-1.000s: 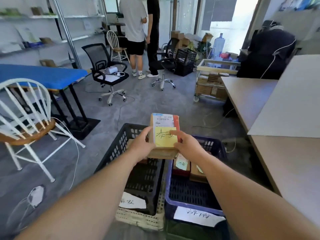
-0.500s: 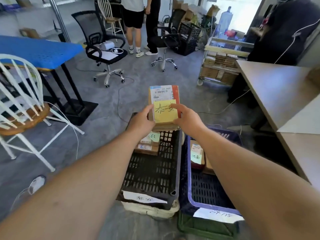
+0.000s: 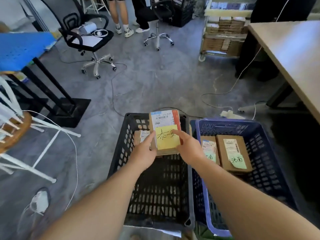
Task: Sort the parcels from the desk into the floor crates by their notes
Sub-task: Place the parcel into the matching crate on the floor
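A brown cardboard parcel (image 3: pixel 163 121) with a white shipping label and a yellow handwritten note (image 3: pixel 167 139) hangs over the far end of the black crate (image 3: pixel 119 153). My left hand (image 3: pixel 144 151) grips its left edge and my right hand (image 3: pixel 187 148) grips its right edge. Another parcel (image 3: pixel 141 135) lies in the black crate beneath it, mostly hidden. The blue crate (image 3: pixel 270 153) to the right holds two parcels (image 3: pixel 232 151) with green notes.
A wooden desk (image 3: pixel 294 54) runs along the right. A white chair (image 3: pixel 15 129) and a blue table (image 3: pixel 20 49) stand at left, an office chair (image 3: pixel 86 40) beyond. Cables cross the grey floor. Two people stand at the back beside a cart (image 3: pixel 223 37) of boxes.
The view has tilted down towards the crates. Both hands have lowered the parcel from above the crates to the far end of the black crate.
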### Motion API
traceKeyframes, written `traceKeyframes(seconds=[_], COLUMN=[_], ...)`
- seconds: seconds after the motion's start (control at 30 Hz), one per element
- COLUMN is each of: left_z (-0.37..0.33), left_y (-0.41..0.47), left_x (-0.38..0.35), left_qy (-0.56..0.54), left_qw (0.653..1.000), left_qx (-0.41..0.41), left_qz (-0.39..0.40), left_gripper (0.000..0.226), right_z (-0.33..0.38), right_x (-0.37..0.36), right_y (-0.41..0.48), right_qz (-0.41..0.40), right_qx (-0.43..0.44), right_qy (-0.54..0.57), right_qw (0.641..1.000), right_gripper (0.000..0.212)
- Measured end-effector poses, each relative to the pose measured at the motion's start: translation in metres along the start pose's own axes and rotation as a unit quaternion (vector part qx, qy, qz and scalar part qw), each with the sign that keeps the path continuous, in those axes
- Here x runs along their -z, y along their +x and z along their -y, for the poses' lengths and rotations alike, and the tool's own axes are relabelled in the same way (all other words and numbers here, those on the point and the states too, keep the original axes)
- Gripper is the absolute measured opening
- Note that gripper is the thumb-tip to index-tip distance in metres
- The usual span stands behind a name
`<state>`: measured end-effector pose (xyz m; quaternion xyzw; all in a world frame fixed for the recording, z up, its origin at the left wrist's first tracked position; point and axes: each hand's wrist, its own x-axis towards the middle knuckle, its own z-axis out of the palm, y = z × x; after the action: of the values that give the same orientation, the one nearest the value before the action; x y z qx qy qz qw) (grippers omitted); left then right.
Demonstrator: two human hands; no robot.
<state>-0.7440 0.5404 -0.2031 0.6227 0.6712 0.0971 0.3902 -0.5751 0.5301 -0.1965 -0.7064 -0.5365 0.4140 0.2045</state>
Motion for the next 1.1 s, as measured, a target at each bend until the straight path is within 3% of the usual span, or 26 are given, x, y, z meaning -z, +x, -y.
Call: traceKeyframes(seconds=[0.23, 0.43, 0.7, 0.83, 0.93, 1.03, 1.1], left_z=[0.051, 0.088, 0.133, 0.141, 0.144, 0.144, 0.144], left_y=[0.042, 0.085, 0.142, 0.157, 0.175, 0.192, 0.199], left_x=[-0.048, -0.092, -0.126, -0.143, -0.151, -0.155, -0.157], left_qy=[-0.013, -0.036, -0.07, -0.08, -0.096, -0.104, -0.109], left_qw=[0.991, 0.98, 0.974, 0.97, 0.968, 0.971, 0.973], left_qx=[0.047, 0.048, 0.058, 0.059, 0.063, 0.062, 0.054], left_qz=[0.127, 0.19, 0.209, 0.224, 0.222, 0.208, 0.197], left_gripper=[0.071, 0.072, 0.072, 0.075, 0.076, 0.073, 0.072], right_z=[-0.062, -0.098, -0.128, -0.145, -0.152, -0.159, -0.158], right_x=[-0.06, -0.108, -0.169, -0.18, -0.189, -0.19, -0.192], right_y=[0.027, 0.051, 0.105, 0.121, 0.137, 0.155, 0.165], right_qz=[-0.001, -0.029, -0.051, -0.091, -0.082, -0.107, -0.118], right_qx=[-0.092, -0.12, -0.168, -0.16, -0.133, -0.156, -0.169], right_qy=[0.019, -0.078, -0.15, -0.081, -0.12, -0.2, -0.198], right_qw=[0.996, 0.989, 0.973, 0.98, 0.98, 0.961, 0.958], right_gripper=[0.062, 0.064, 0.072, 0.063, 0.058, 0.049, 0.049])
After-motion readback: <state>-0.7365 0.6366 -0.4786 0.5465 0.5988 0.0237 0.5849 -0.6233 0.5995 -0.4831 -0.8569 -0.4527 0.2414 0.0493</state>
